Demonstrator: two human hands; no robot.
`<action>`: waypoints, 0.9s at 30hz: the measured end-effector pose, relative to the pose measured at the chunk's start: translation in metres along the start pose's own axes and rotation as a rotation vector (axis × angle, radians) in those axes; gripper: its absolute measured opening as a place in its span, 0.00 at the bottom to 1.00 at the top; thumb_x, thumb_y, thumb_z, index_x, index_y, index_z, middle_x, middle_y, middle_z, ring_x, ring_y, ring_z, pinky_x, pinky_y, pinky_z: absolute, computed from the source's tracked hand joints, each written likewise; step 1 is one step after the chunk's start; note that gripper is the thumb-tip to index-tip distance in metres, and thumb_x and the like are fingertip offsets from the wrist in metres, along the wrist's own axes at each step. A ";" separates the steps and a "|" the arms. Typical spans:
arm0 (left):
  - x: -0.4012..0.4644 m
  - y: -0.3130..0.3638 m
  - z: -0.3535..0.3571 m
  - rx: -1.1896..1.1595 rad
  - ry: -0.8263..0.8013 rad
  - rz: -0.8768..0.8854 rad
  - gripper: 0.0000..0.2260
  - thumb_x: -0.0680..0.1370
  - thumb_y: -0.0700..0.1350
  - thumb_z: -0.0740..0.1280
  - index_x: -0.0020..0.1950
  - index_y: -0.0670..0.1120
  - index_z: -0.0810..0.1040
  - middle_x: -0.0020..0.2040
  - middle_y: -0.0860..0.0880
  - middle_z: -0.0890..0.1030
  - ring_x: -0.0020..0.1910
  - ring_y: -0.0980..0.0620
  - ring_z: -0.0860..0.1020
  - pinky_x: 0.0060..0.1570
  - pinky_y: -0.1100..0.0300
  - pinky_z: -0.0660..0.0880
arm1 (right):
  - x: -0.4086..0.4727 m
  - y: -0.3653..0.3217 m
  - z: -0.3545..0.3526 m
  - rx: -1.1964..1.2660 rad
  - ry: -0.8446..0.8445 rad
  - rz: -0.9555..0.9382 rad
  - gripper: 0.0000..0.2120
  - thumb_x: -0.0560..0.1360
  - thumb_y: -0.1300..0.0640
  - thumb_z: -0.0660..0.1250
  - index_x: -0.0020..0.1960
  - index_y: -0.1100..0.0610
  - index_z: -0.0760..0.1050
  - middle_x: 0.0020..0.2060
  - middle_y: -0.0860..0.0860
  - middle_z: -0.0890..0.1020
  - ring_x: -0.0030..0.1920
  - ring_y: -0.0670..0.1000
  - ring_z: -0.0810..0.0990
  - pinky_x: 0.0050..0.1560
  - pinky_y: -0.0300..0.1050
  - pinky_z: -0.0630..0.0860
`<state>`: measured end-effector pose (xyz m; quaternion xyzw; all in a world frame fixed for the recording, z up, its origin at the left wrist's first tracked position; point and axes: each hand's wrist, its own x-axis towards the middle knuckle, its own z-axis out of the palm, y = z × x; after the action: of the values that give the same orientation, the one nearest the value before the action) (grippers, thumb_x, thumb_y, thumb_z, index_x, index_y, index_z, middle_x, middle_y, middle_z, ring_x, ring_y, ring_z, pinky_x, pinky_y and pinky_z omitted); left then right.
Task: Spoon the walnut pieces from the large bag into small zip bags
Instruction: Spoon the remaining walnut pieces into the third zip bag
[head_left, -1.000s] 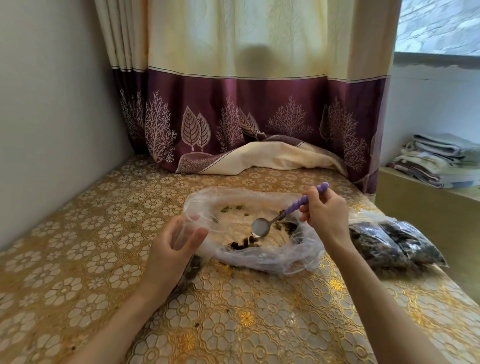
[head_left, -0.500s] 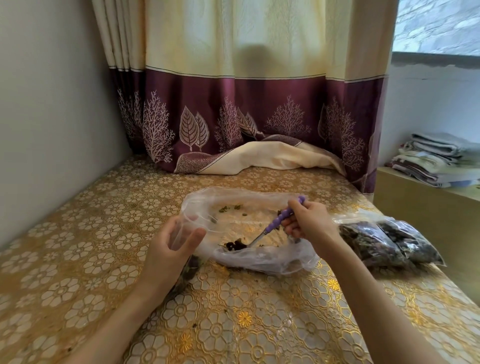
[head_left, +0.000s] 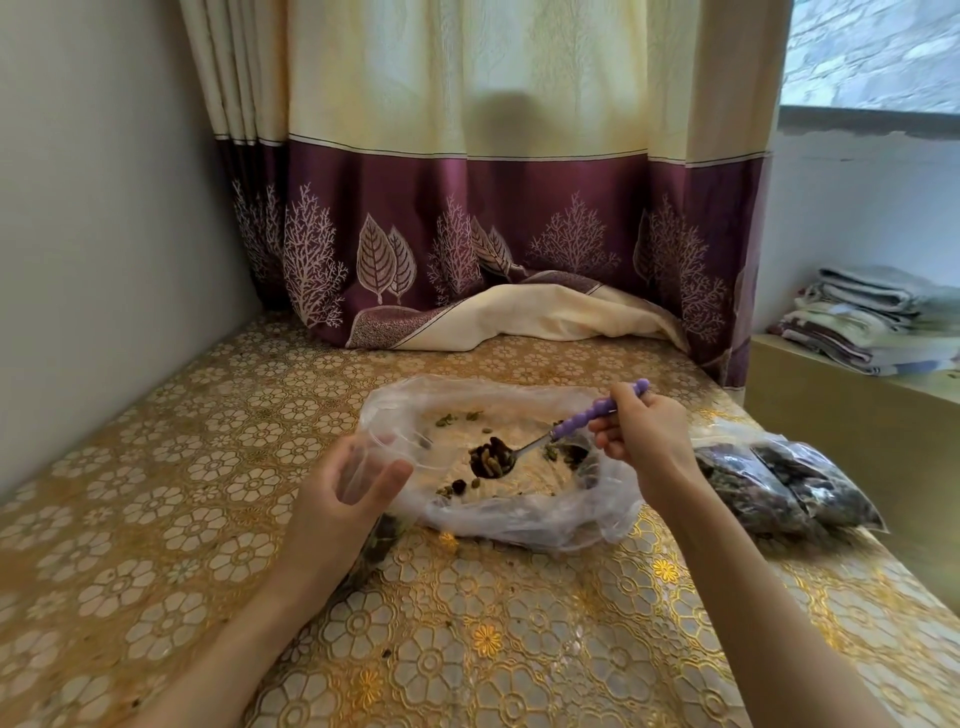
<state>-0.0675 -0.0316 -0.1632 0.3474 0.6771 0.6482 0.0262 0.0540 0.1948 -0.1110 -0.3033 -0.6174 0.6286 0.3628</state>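
Observation:
A large clear plastic bag (head_left: 524, 519) lies open on the gold floral tablecloth, with a few dark and green walnut pieces (head_left: 457, 487) scattered inside. My right hand (head_left: 644, 441) grips the purple handle of a metal spoon (head_left: 524, 449). Its bowl is full of pieces and hangs just above the bag's floor. My left hand (head_left: 343, 499) holds a small clear zip bag (head_left: 370, 462) upright at the large bag's left edge, with the fingers curled round it. The small bag's lower part holds dark pieces below my palm.
Filled zip bags of dark pieces (head_left: 779, 488) lie at the table's right edge. A purple and cream curtain (head_left: 467, 234) hangs behind, with its hem lying on the table. A wall (head_left: 104, 208) runs along the left. Folded cloths (head_left: 872, 322) sit on a ledge at right.
The spoon dipped into the pieces in the large bag and has come up loaded. My right hand has risen a little. My left hand has kept the small bag in place.

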 end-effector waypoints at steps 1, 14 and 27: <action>0.000 -0.001 0.000 -0.003 -0.002 -0.007 0.33 0.58 0.75 0.66 0.53 0.54 0.76 0.47 0.56 0.83 0.48 0.60 0.80 0.45 0.70 0.76 | -0.001 -0.002 0.000 0.026 0.010 -0.016 0.14 0.78 0.63 0.57 0.36 0.63 0.74 0.20 0.50 0.77 0.19 0.43 0.71 0.19 0.33 0.66; 0.000 0.001 0.001 0.049 0.009 0.001 0.32 0.59 0.75 0.64 0.47 0.51 0.75 0.39 0.53 0.81 0.35 0.60 0.77 0.34 0.71 0.72 | -0.035 -0.032 0.032 0.172 -0.114 -0.194 0.15 0.80 0.59 0.58 0.37 0.62 0.74 0.23 0.51 0.79 0.22 0.46 0.75 0.21 0.35 0.69; -0.001 0.007 0.003 -0.019 0.031 0.007 0.37 0.55 0.76 0.65 0.49 0.48 0.76 0.40 0.59 0.82 0.35 0.64 0.79 0.33 0.75 0.71 | -0.062 -0.033 0.052 0.053 -0.427 -0.540 0.09 0.79 0.66 0.59 0.42 0.63 0.75 0.27 0.49 0.81 0.27 0.49 0.79 0.26 0.38 0.75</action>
<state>-0.0624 -0.0304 -0.1582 0.3392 0.6700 0.6601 0.0168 0.0478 0.1129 -0.0791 0.0192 -0.7208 0.5750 0.3865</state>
